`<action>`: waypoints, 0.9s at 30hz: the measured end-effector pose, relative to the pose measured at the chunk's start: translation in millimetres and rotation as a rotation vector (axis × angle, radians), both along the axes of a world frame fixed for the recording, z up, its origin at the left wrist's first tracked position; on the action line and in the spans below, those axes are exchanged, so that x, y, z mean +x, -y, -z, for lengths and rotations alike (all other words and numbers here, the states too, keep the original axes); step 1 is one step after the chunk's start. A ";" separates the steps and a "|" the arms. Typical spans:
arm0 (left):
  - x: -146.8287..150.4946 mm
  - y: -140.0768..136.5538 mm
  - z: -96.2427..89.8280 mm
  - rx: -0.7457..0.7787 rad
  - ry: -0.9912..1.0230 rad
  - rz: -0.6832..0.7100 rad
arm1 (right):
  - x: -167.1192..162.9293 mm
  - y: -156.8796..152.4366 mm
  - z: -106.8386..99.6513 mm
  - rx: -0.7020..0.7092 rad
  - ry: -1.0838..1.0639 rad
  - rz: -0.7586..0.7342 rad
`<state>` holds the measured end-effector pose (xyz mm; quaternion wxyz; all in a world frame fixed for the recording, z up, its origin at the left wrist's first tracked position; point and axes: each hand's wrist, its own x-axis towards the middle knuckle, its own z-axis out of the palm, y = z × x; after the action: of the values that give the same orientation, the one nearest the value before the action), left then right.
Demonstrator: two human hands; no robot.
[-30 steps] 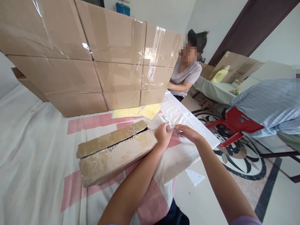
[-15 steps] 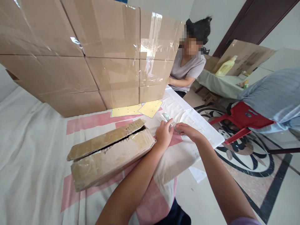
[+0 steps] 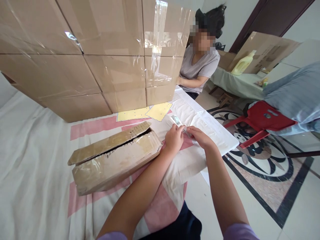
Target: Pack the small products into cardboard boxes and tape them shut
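Note:
Over the right part of the cloth-covered table, my left hand (image 3: 174,139) pinches a small clear plastic packet (image 3: 175,119) with a whitish-green label. Close beside it, my right hand (image 3: 200,136) has its fingers closed on the packet's near end. Fingers cover part of the packet, so its contents cannot be made out. Left of my hands lies a worn long cardboard box (image 3: 120,163), its top flap slightly raised. Two yellow dotted sheets (image 3: 159,112) lie beyond the packet, overlapping each other.
A wall of taped cardboard cartons (image 3: 95,73) rises at the back of the table (image 3: 50,143). Behind its right end sits a co-worker (image 3: 200,66). At the right stands a red plastic chair (image 3: 270,118) with someone in blue on it. A yellow bottle (image 3: 243,63) stands on a side table.
My hands have drawn slightly closer together on the packet, and more of its label shows. The view has shifted a little; the box and sheets keep their places.

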<state>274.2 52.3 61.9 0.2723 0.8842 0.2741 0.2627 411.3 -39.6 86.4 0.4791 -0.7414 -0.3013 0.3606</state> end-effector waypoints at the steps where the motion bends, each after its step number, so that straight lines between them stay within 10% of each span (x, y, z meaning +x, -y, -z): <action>1: -0.5 0.3 0.3 0.007 -0.006 0.002 | -1.6 -0.2 1.8 0.015 -0.002 0.019; 27: -6.3 4.3 -1.5 0.029 -0.046 -0.003 | -10.7 -6.7 33.1 0.195 0.080 0.183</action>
<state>267.9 48.1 63.4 0.2527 0.8934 0.2777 0.2465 400.6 -32.9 53.3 0.5674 -0.7294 -0.2851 0.2546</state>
